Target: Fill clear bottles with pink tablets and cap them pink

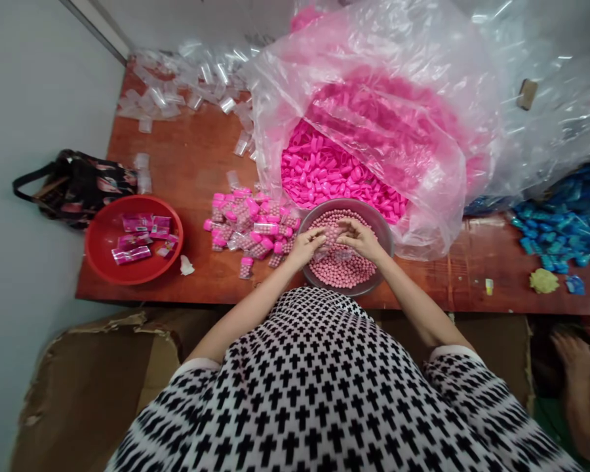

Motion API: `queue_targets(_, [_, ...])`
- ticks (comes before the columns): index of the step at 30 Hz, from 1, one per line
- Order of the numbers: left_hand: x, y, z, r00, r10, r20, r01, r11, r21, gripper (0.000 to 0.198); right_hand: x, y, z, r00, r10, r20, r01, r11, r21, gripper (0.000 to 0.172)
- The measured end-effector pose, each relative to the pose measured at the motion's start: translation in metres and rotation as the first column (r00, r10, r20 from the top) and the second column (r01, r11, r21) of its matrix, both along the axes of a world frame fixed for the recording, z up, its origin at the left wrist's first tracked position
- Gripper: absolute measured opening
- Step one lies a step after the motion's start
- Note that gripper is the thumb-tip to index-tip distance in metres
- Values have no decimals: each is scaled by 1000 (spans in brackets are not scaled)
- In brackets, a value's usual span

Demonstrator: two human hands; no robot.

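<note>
My left hand [309, 246] and my right hand [360, 237] are over a grey bowl [386, 237] of round pink beads [341, 272]. Their fingers curl toward each other around a small clear plastic container [331, 236] that seems to have beads in it; its outline blends with the beads below. Left of the bowl lies a heap of filled clear containers [255, 226] with bright pink caps. Behind the bowl, loose pink caps [324, 167] spill from a large clear plastic bag [432, 216].
A red basin [91, 252] with pink packets [134, 254] and a floral bag [86, 187] are at the left. Clear empty containers [160, 98] lie behind. Blue pieces [565, 226] and a yellowish lump [543, 280] are at the right. Another person's hand [574, 354] shows lower right.
</note>
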State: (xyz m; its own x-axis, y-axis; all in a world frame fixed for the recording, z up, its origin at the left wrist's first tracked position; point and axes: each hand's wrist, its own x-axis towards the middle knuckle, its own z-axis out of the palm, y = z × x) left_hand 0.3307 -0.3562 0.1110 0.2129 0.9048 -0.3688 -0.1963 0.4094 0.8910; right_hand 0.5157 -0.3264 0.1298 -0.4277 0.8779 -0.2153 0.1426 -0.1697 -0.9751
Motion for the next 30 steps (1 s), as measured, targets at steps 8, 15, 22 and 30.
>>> queue_targets(8, [3, 5, -4, 997, -64, -32, 66, 994, 85, 46, 11, 9, 29, 932, 172, 318, -269, 917, 293, 25])
queue_targets(15, [0, 10, -9, 990, -54, -129, 71, 989, 130, 46, 6, -3, 25, 950, 135, 281, -208, 946, 248, 29])
queue_targets(22, [-7, 12, 0, 998, -8, -68, 18, 990, 142, 42, 44, 39, 5, 830, -333, 447, 215, 931, 295, 31])
queue_targets(30, [-13, 16, -1, 999, 39, -29, -37, 997, 71, 46, 40, 146, -15, 498, -424, 756, 126, 899, 420, 32])
